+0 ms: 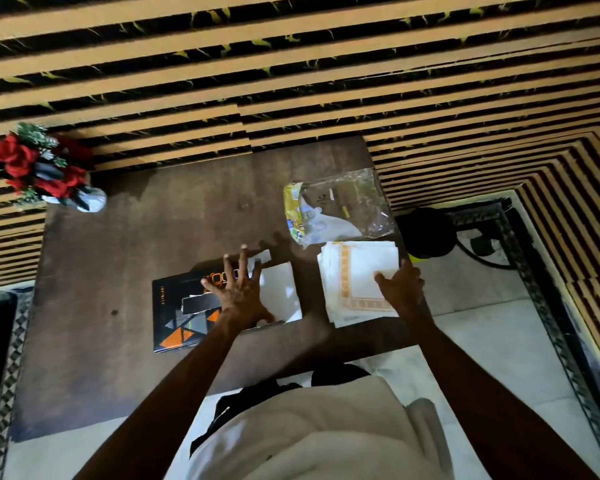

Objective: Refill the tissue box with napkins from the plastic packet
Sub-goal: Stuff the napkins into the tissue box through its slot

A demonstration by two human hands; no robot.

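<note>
A black tissue box with orange and grey triangles lies flat on the brown table. Its right end is open and white napkins stick out of it. My left hand rests on the box with fingers spread, over the box and the napkins. To the right lies a stack of white napkins with an orange border. My right hand lies on that stack's right edge, thumb on top. The clear plastic packet with a yellow end lies behind the stack, nearly empty.
A vase of red flowers stands at the table's far left corner. A black round object sits on the floor right of the table. A striped wall runs behind. My lap in light cloth is at the near edge.
</note>
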